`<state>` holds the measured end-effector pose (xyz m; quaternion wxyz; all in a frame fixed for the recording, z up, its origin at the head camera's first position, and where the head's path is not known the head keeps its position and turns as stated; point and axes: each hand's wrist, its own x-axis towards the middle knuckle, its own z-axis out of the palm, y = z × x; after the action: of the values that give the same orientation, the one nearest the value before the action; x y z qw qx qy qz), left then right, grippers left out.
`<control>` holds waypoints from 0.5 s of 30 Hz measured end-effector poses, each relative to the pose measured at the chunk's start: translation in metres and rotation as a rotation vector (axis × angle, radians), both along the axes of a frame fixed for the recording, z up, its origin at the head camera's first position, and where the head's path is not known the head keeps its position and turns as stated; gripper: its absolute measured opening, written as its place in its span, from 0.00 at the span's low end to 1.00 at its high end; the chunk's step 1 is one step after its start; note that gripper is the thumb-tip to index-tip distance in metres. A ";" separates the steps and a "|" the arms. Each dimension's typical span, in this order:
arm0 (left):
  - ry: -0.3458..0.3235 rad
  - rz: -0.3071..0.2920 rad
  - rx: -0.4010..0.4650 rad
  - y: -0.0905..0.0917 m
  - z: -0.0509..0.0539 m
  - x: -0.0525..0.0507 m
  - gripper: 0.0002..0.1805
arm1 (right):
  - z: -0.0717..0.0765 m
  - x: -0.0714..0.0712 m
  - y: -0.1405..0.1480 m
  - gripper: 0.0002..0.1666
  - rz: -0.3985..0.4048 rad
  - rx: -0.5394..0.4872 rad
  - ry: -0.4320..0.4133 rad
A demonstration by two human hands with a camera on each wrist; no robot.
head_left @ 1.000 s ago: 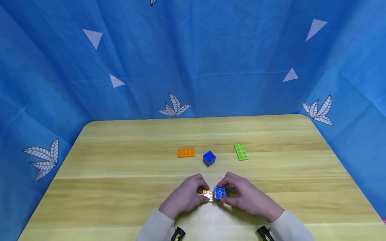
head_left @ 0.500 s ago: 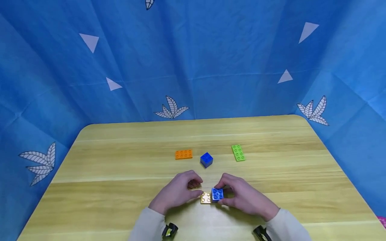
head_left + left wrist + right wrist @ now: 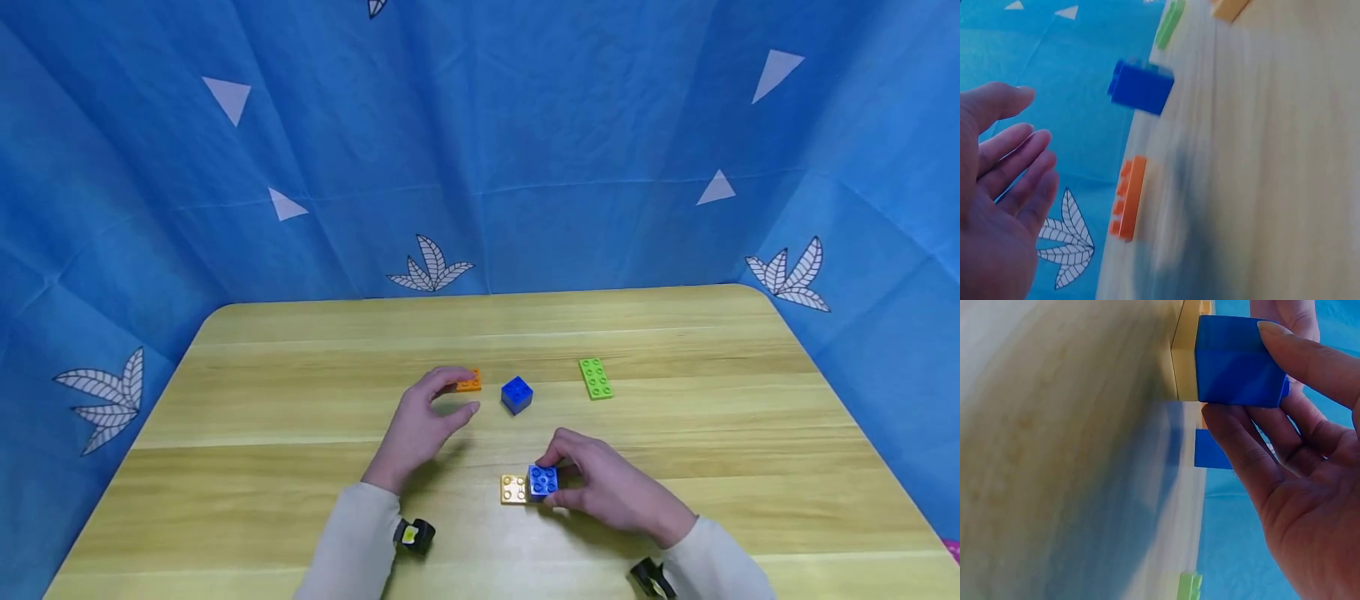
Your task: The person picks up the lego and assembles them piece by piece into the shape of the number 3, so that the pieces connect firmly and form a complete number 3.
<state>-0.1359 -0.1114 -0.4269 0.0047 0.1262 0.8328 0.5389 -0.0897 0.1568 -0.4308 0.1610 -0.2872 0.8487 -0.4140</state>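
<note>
Head view: orange brick point(image 3: 471, 382) partial; left wrist: whole. Left hand point(image 3: 417, 427): grip apart. Right hand point(image 3: 609, 486) pinches blue block point(image 3: 542, 482).

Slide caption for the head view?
Right hand pinches a blue four-stud brick on a yellow plate; left hand hovers by an orange plate.

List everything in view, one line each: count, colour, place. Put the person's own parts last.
Flat brick: one, orange, on the table by the left hand
Rear brick: one, blue, on the table, between orange and green
Flat plate: one, green, on the table, right of the rear brick
Base brick: one, tan, on the table, near the front
Front brick: one, blue, on the base brick's right end
Table: one, wood-toned, under the bricks
Cloth: count unclear, blue with white prints, around the table
Wrist devices: two, black, at the sleeves
Sleeves: two, pale, on the forearms
Left hand: one, bare, near the orange brick
Right hand: one, bare, pinching the front brick
</note>
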 end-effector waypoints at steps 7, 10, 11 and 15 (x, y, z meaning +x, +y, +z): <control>0.020 0.064 -0.236 -0.010 0.001 -0.026 0.21 | 0.003 -0.002 0.000 0.16 0.004 0.027 0.004; 0.004 0.056 -0.318 -0.015 -0.001 -0.036 0.24 | 0.005 -0.002 -0.002 0.16 0.006 0.036 0.002; -0.003 0.048 -0.332 -0.016 -0.001 -0.038 0.24 | 0.005 -0.002 -0.003 0.16 0.007 0.040 -0.001; -0.022 0.027 -0.372 -0.017 0.000 -0.049 0.24 | 0.007 -0.003 -0.004 0.16 0.010 0.054 0.002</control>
<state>-0.1850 -0.1284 -0.4274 0.0298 0.1063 0.9196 0.3770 -0.0922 0.1532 -0.4235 0.1697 -0.2873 0.8584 -0.3896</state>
